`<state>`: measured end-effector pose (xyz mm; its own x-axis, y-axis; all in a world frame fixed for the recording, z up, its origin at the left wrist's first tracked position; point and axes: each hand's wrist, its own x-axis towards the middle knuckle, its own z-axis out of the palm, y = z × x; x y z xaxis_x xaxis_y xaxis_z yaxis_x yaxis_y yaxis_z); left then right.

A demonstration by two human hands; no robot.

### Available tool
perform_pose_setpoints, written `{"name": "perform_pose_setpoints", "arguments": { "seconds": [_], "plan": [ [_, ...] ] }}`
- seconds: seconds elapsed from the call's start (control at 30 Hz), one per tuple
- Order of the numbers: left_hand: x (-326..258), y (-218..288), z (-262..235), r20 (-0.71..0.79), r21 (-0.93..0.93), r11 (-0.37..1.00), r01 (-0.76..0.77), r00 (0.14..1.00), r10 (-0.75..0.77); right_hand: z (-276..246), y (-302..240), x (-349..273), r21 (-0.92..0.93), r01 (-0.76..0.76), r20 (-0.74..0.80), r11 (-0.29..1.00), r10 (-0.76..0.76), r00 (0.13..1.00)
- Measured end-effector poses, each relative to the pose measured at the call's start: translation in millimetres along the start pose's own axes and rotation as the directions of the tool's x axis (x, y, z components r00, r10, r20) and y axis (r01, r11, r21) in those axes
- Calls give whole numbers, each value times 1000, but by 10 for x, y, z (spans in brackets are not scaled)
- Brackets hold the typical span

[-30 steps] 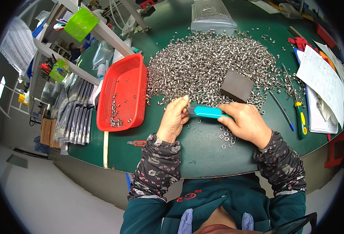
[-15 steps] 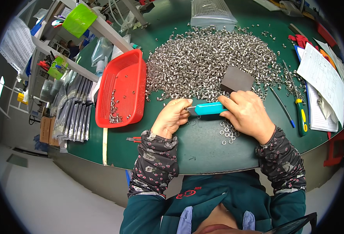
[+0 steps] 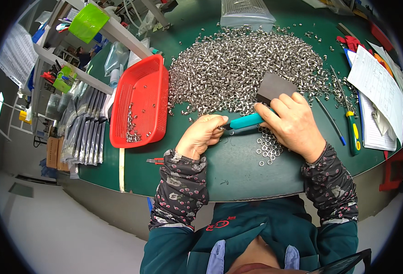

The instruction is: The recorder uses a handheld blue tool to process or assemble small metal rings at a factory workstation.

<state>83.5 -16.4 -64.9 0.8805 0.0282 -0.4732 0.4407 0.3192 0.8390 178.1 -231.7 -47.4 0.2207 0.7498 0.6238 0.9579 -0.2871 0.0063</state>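
My right hand (image 3: 295,125) grips a teal-handled utility knife (image 3: 248,121). The knife slants down to the left, and its dark tip meets the fingertips of my left hand (image 3: 198,136). Those fingers are pinched closed on a small metal ring (image 3: 221,129), mostly covered by the thumb and forefinger. Below the knife and beside my right hand, several loose metal rings (image 3: 269,148) lie on the green table (image 3: 251,180). Just beyond my hands spreads a large heap of short metal rings (image 3: 242,68), with a dark grey block (image 3: 277,86) at its near right side.
To the left stands a red plastic basket (image 3: 115,130) with some rings inside. A small red cutter (image 3: 155,160) lies near my left sleeve. On the right are a blue-capped pen (image 3: 333,123), a yellow-green-handled screwdriver (image 3: 353,132) and papers (image 3: 379,86). Bagged goods (image 3: 85,137) are stacked at far left.
My right hand has turned and its fingers have lifted, tilting the knife more steeply. The blade's bright flat face now looks dark. My left hand stays nearly in place, still pinched.
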Motion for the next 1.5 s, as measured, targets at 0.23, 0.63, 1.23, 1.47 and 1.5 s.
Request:
{"name": "perform_pose_setpoints", "arguments": {
  "seconds": [0.23, 0.63, 1.23, 1.47, 1.5],
  "plan": [
    [9, -2, -3, 45, -1, 1000, -22, 999, 22, -10, 15, 13, -93, 40, -93, 995, -48, 995],
    [90, -119, -75, 16, -364, 840, -403, 899, 438, 72, -51, -70, 304, -310, 119, 901, 287, 950],
    [96, -119, 14, -16, -340, 807, -483, 861, 508, 143, -61, -101, 556, -454, 320, 696, 324, 890],
    [125, -171, -39, -7, -395, 812, -429, 886, 464, 126, -93, -83, 390, -414, 244, 822, 341, 908],
    [127, -172, -27, -24, -400, 814, -421, 893, 450, 132, -97, -86, 358, -384, 195, 851, 334, 922]
  ]
}}
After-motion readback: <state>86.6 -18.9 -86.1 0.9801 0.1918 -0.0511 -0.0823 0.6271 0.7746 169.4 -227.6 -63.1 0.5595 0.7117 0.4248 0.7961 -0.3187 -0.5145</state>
